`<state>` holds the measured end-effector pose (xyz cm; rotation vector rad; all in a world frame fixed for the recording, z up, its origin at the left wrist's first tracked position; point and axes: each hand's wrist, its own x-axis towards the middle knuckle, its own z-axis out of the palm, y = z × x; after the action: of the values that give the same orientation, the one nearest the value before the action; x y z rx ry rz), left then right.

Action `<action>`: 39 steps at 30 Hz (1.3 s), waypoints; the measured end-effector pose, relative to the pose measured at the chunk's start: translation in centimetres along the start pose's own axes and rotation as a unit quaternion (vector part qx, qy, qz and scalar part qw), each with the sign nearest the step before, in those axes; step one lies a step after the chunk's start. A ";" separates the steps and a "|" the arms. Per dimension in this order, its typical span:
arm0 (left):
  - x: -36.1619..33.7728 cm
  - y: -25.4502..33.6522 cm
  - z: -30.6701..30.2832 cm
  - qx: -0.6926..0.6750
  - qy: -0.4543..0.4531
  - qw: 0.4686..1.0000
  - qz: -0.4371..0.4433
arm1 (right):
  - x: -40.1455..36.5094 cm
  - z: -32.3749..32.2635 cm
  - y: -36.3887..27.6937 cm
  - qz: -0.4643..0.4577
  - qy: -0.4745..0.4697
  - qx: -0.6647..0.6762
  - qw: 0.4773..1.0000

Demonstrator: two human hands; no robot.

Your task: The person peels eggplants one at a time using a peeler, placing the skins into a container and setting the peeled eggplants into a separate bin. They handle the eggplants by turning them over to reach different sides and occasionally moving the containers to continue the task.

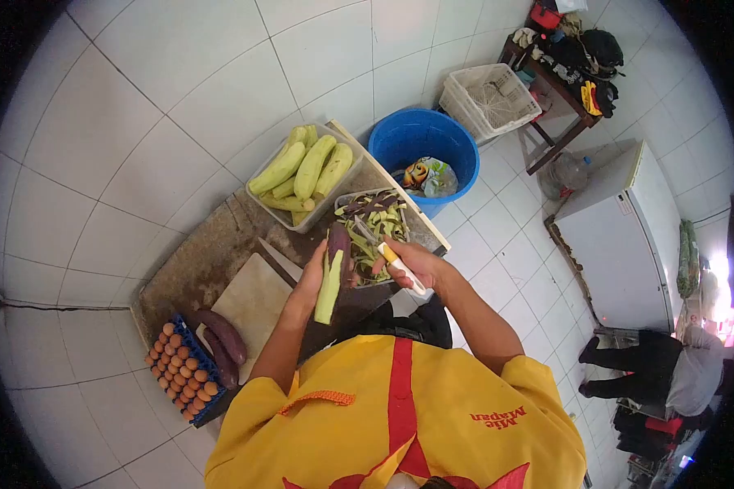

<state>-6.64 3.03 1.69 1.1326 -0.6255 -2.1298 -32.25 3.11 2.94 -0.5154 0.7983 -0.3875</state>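
Note:
My left hand (311, 275) is wrapped round a partly peeled eggplant (329, 292), pale green on the near part and still dark purple at the far end. My right hand (420, 265) grips a peeler (401, 266) by its white and yellow handle, the metal head pointing towards the eggplant. Under and between my hands sits a container of purple and green peelings (381, 213). Beyond it, a clear plastic tub (354, 169) is heaped with several peeled eggplants (311, 169).
On the counter (189, 265) lie a knife (278, 260), a cutting board (245, 303), unpeeled eggplants (224, 341) and a tray of eggs (179, 371). A blue bin (383, 143) and a white crate (465, 85) stand beyond the counter. Another person (669, 367) is at the far right, near a white freezer (612, 253).

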 end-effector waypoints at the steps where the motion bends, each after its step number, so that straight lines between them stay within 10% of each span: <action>1: 0.4 -0.2 0.2 -0.015 -0.005 1.000 -0.001 | -0.4 0.2 0.1 -0.001 -0.012 0.009 1.000; 5: 2.4 -0.7 0.0 -0.035 -0.054 0.998 0.006 | -2.0 3.2 0.3 -0.120 0.133 -0.257 0.950; 6: 2.8 -0.8 0.1 -0.039 -0.063 0.997 0.009 | -1.4 3.4 1.1 -0.294 0.244 -0.450 0.807; 9: 3.7 -1.0 0.7 -0.034 -0.057 0.998 0.020 | -1.8 3.6 2.1 -0.300 0.347 -0.610 0.646; 12: 4.3 -1.1 1.2 -0.033 -0.018 0.999 0.029 | -2.2 3.9 2.5 -0.322 0.347 -0.630 0.616; 39: -1.2 -0.8 0.4 0.210 0.146 0.967 0.008 | 5.0 7.1 3.9 -0.322 0.392 -0.578 0.640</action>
<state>-6.69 4.53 1.98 1.6245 -0.9680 -1.8097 -23.14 5.74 2.07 -1.9824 1.7099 -0.7660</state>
